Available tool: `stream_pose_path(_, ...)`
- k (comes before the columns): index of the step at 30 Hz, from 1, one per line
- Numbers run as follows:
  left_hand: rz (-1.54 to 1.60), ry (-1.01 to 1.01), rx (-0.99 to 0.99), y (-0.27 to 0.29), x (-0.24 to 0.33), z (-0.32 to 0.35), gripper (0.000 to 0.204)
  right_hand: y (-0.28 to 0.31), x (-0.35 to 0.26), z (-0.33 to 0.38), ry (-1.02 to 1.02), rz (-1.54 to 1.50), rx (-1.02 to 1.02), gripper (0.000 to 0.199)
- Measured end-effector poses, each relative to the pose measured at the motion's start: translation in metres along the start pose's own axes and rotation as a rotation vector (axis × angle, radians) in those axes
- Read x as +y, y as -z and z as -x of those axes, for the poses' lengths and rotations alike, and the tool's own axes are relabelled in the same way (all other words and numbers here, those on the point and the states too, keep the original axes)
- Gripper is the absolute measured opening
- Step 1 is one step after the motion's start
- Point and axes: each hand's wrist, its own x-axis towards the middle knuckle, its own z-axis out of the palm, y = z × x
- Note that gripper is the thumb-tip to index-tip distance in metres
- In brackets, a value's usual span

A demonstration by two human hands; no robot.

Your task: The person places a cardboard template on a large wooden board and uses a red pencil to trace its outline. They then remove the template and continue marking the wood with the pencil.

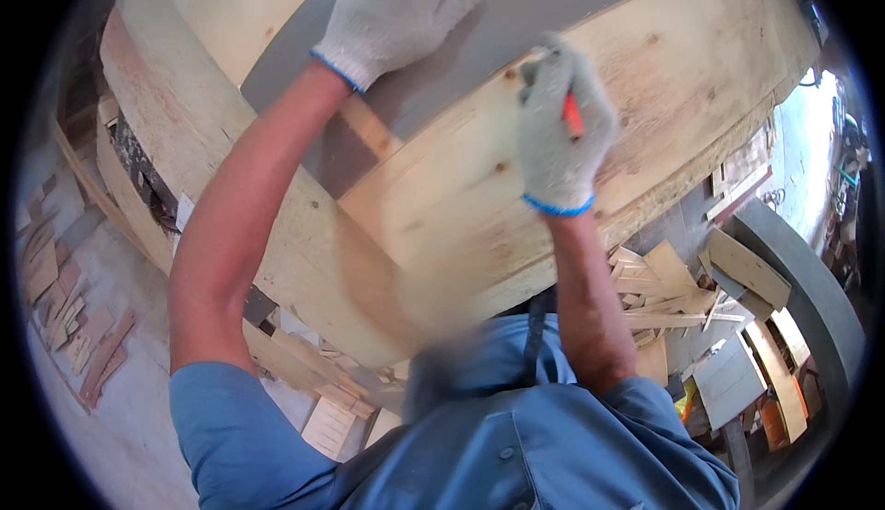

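Gripping red pencil (572, 115) — right hand (560, 132), tip up-left.

Wide wooden board (461, 196) across the middle, grey panel (553, 12) lying behind it. Left hand (396, 12) flat on the panel; right hand (558, 132) on the board, pencil (572, 115) inside its fingers. Offcut heap (701, 307) lower right; floor (101, 418) scraps (64, 307) far left.
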Motion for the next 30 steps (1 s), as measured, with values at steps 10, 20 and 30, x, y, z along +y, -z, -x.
stream_pose_path(10, -0.082, 0.023, -0.104, 0.013, 0.004, 0.002, 0.028, -0.05, -0.019, 0.116, -0.14, -0.162, -0.151, 0.033)
stream_pose_path(20, -0.094, -0.137, 0.268, -0.009, -0.009, 0.012, 0.033, -0.059, -0.039, 0.15, -0.409, -0.404, -0.207, 0.038)
stream_pose_path(30, -0.112, -0.047, 0.166, -0.001, 0.0, 0.018, 0.03, -0.082, -0.033, 0.176, -0.198, -0.168, -0.14, 0.035)
